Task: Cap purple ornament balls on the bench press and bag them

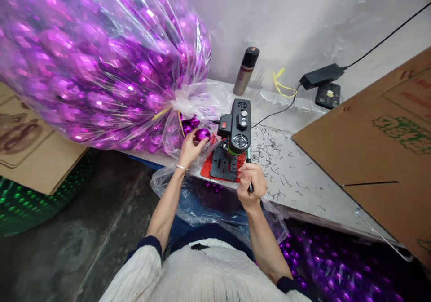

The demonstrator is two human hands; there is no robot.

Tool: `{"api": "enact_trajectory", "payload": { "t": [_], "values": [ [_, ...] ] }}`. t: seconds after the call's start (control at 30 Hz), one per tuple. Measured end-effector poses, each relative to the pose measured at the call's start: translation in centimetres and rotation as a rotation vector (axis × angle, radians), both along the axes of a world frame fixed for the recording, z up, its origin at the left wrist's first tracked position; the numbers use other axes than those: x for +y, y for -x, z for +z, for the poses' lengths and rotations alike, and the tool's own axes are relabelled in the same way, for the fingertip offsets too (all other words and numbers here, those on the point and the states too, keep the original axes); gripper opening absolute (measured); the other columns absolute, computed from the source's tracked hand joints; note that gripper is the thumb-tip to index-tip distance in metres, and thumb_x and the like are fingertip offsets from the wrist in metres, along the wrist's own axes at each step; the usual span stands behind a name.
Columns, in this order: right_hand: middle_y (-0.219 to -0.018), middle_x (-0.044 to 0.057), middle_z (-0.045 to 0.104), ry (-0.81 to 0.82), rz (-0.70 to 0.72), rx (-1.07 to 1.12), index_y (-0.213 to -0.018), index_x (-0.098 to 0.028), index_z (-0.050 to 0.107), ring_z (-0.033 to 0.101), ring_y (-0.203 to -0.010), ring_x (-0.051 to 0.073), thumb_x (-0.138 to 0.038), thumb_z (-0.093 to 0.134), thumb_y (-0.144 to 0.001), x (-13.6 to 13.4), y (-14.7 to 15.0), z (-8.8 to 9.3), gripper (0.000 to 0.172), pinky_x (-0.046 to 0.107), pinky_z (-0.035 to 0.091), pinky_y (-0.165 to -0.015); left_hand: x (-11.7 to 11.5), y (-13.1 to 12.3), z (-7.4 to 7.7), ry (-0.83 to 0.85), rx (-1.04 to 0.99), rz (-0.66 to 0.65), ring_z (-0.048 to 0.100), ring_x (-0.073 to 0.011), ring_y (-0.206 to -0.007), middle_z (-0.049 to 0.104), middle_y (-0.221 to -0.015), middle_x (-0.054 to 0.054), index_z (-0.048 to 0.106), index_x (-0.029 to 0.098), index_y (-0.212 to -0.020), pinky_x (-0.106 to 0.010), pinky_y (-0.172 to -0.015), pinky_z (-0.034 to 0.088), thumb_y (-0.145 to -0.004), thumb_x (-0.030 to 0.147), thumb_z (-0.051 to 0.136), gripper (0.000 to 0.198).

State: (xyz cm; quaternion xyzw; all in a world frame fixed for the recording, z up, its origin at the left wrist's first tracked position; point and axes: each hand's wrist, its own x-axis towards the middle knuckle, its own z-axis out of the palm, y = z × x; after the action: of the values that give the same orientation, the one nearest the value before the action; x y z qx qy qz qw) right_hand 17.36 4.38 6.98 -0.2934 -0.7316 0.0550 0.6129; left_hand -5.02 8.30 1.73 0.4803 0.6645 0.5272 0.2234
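Between the thumb and fingers of my left hand (pixel 192 148) is a shiny purple bauble (pixel 203 134), at the mouth of a clear plastic bag. More purple baubles show just behind it. My right hand (pixel 252 183) is wrapped round the black-ended lever (pixel 249 159) of a small black bench press (pixel 239 126). The press stands upright with a slotted metal base plate (pixel 222 166) on a red mat (pixel 206 170). What lies under the press head is mostly hidden from above.
A huge bag of purple baubles (pixel 134 68) fills the left. Behind the press stand a spray can (pixel 246 70) and a power adapter (pixel 321 76). Short black wires (pixel 276 158) litter the bench. A cardboard box (pixel 377 149) stands right; more purple baubles (pixel 336 266) lie below.
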Motion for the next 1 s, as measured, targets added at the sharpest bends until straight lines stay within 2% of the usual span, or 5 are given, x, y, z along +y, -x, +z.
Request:
{"api": "enact_trajectory", "payload": {
  "t": [0.13, 0.27, 0.4, 0.7, 1.0],
  "values": [
    [-0.071, -0.001, 0.059, 0.008, -0.003, 0.008, -0.076, -0.022, 0.05, 0.058, -0.066, 0.012, -0.011, 0.047, -0.096, 0.1, -0.1, 0.3, 0.023, 0.026, 0.046, -0.06, -3.2, -2.5, -0.4, -0.044, -0.652, -0.078, 0.071, -0.0235, -0.109, 0.073, -0.122, -0.011, 0.063, 0.019, -0.128, -0.039, -0.099, 0.056, -0.082, 0.054, 0.077, 0.06],
    [-0.069, -0.001, 0.058, 0.005, -0.002, 0.016, -0.076, -0.022, 0.051, 0.058, -0.066, 0.013, -0.01, 0.05, -0.095, 0.4, -0.3, 1.1, 0.023, 0.027, 0.045, -0.06, -5.2, -5.5, -1.9, 0.026, -0.844, -0.089, 0.071, -0.0239, -0.112, 0.073, -0.124, -0.012, 0.062, 0.018, -0.126, -0.042, -0.105, 0.054, -0.075, 0.049, 0.084, 0.063],
    [-0.068, -0.002, 0.059, 0.005, -0.013, -0.014, -0.074, -0.022, 0.05, 0.058, -0.065, 0.012, -0.011, 0.051, -0.095, 0.7, -0.5, 2.0, 0.023, 0.026, 0.043, -0.059, -4.9, -7.0, -3.4, 0.044, -0.662, -0.123, 0.069, -0.0249, -0.117, 0.072, -0.127, -0.013, 0.058, 0.018, -0.131, -0.043, -0.109, 0.051, -0.077, 0.047, 0.083, 0.066],
    [-0.069, 0.0, 0.06, -0.012, -0.04, -0.071, -0.077, -0.022, 0.052, 0.059, -0.064, 0.013, -0.015, 0.048, -0.098, 0.5, -0.8, 1.6, 0.022, 0.027, 0.044, -0.058, -4.6, -7.6, -4.1, -0.032, 0.18, -0.234, 0.063, -0.0296, -0.125, 0.068, -0.132, -0.014, 0.057, 0.019, -0.135, -0.048, -0.109, 0.05, -0.087, 0.042, 0.075, 0.056],
    [-0.07, 0.001, 0.062, 0.001, -0.036, -0.093, -0.078, -0.023, 0.052, 0.06, -0.065, 0.014, -0.016, 0.047, -0.098, 0.1, -0.8, 1.2, 0.022, 0.028, 0.047, -0.058, -4.0, -8.2, -6.1, -0.143, 0.25, -0.245, 0.063, -0.0288, -0.126, 0.068, -0.13, -0.015, 0.058, 0.02, -0.134, -0.047, -0.109, 0.049, -0.085, 0.048, 0.076, 0.059]
  ]
}}
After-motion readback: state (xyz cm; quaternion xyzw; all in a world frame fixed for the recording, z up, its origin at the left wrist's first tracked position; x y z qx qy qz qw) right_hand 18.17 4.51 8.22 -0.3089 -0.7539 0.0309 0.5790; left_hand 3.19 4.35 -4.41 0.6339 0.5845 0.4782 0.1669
